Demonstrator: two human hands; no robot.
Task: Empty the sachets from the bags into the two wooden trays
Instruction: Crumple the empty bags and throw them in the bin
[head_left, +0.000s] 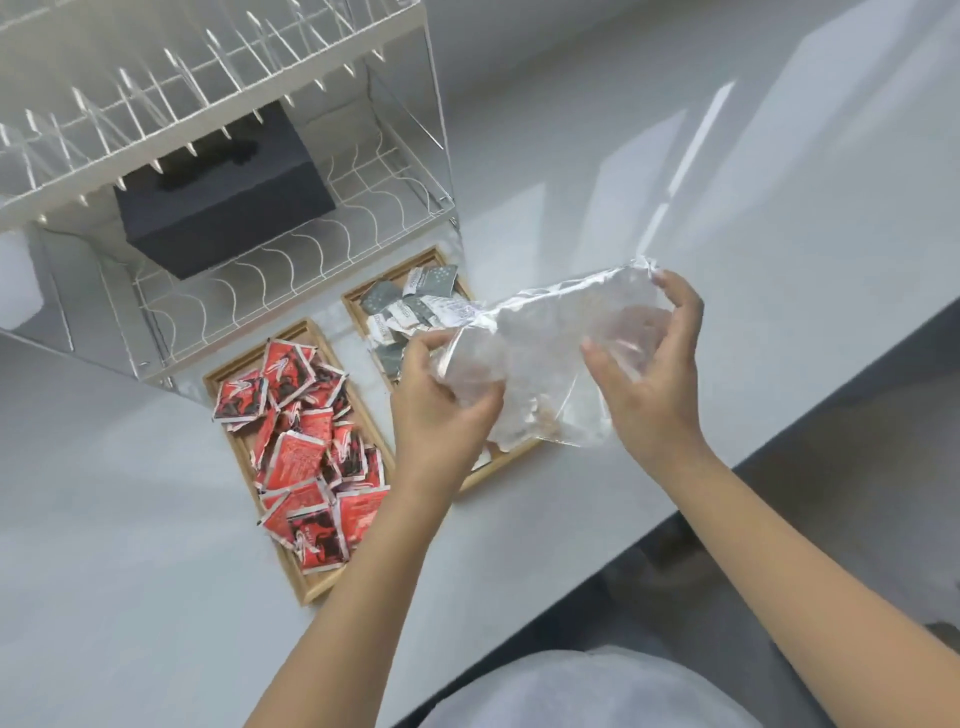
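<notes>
A clear plastic bag (545, 343) is held above the right wooden tray (358, 312). My left hand (441, 410) grips the bag's lower left end and my right hand (649, 374) holds its right side. The bag looks crumpled and I see no sachets inside it. Grey and white sachets (415, 306) lie in the right tray, partly hidden by the bag and my left hand. The left wooden tray (311, 587) holds a heap of red and black sachets (306, 447).
A white wire dish rack (208, 104) stands behind the trays with a dark box (223, 192) on its lower shelf. The grey counter's edge (675, 509) runs diagonally at the right, dropping to the floor.
</notes>
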